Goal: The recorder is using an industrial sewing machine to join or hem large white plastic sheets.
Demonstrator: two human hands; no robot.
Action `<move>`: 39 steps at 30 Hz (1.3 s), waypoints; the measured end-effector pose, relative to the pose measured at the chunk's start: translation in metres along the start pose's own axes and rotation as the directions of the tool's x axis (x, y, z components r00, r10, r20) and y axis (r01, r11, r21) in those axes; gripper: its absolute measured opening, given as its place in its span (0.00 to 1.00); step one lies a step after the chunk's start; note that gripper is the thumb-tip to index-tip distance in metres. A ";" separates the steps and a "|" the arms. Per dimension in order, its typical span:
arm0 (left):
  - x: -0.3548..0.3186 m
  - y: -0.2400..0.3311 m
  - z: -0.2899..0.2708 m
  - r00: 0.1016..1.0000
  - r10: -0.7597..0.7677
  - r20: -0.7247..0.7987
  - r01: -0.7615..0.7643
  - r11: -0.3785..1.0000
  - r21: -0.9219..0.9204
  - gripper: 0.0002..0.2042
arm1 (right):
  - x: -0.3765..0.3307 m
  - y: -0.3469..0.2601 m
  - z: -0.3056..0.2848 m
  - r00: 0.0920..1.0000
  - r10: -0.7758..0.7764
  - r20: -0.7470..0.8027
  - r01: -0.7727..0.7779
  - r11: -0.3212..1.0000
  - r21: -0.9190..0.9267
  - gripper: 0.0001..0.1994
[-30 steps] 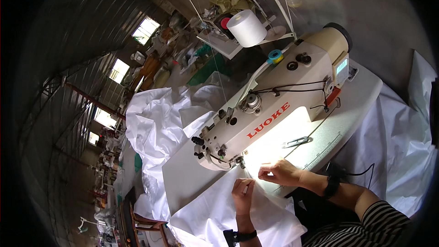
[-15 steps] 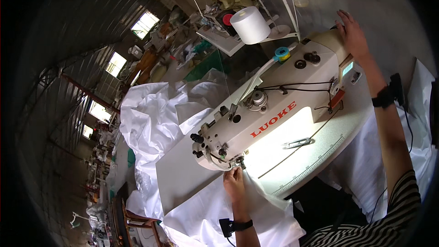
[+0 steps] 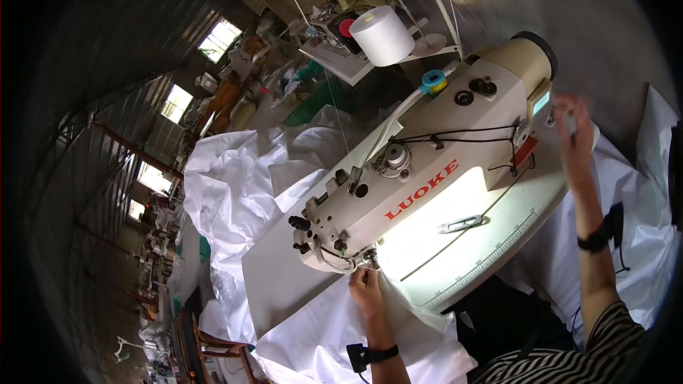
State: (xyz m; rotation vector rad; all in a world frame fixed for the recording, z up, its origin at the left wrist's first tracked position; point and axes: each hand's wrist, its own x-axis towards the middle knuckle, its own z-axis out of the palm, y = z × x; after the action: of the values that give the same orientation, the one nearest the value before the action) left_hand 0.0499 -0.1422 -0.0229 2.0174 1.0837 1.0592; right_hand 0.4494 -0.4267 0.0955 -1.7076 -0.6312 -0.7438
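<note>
A beige sewing machine stands at a slant across the middle, its lamp lighting the bed. Beneath the needle end, at the presser foot, my left hand is closed in a pinch. What its fingertips hold is too small to make out. White sheet fabric lies under and beside that hand. My right hand is off the machine's handwheel, in the air beside the small lit display; motion smears its fingers. Thread snips lie on the lit bed.
A white thread cone sits on a stand behind the machine. More white fabric is heaped on the left and hangs at the right. A wooden stool is at the lower left. Cluttered benches run along the windowed wall.
My right hand has left the handwheel and come down toward me, past the display. My left hand stays pinched by the presser foot. The view has shifted slightly.
</note>
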 end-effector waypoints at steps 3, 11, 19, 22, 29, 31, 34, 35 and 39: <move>-0.003 0.010 -0.003 0.999 -0.020 0.038 0.022 0.998 -0.051 0.03 | -0.094 -0.075 0.023 0.779 -0.263 0.569 0.103 0.949 0.297 0.08; -0.002 0.021 -0.004 0.995 -0.004 0.098 0.022 0.983 -0.182 0.02 | -0.181 -0.172 0.154 0.499 -0.322 0.805 0.106 0.944 0.312 0.10; 0.000 0.007 -0.001 0.996 -0.032 0.080 0.038 0.997 -0.066 0.06 | -0.215 -0.167 0.159 0.504 -0.286 0.815 0.036 0.950 0.311 0.11; 0.001 0.010 -0.001 0.997 0.026 0.071 -0.025 1.000 -0.016 0.04 | -0.220 -0.163 0.163 0.515 -0.272 0.813 0.050 0.956 0.288 0.09; 0.001 0.020 0.001 0.993 0.110 0.038 -0.110 0.994 0.019 0.02 | -0.225 -0.163 0.169 0.444 -0.213 0.870 0.110 0.977 0.183 0.12; 0.001 0.019 0.002 0.996 0.087 0.019 -0.088 0.996 0.026 0.02 | -0.225 -0.161 0.169 0.485 -0.211 0.849 0.106 0.978 0.182 0.12; 0.000 0.015 0.003 0.999 0.029 0.014 -0.028 0.999 -0.042 0.01 | -0.225 -0.158 0.167 0.508 -0.212 0.835 0.133 0.977 0.167 0.12; 0.000 0.013 0.003 0.999 -0.032 0.025 0.035 0.991 -0.130 0.01 | -0.225 -0.158 0.167 0.525 -0.213 0.824 0.165 0.975 0.146 0.12; 0.000 0.008 0.002 0.999 -0.008 0.034 0.009 0.999 -0.031 0.03 | -0.225 -0.161 0.167 0.524 -0.311 0.793 0.178 0.950 0.255 0.12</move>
State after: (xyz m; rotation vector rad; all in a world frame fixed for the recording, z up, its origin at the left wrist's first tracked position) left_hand 0.0553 -0.1460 -0.0176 1.9975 1.0518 1.0274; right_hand 0.2090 -0.2343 -0.0032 -1.7977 -1.5826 0.0129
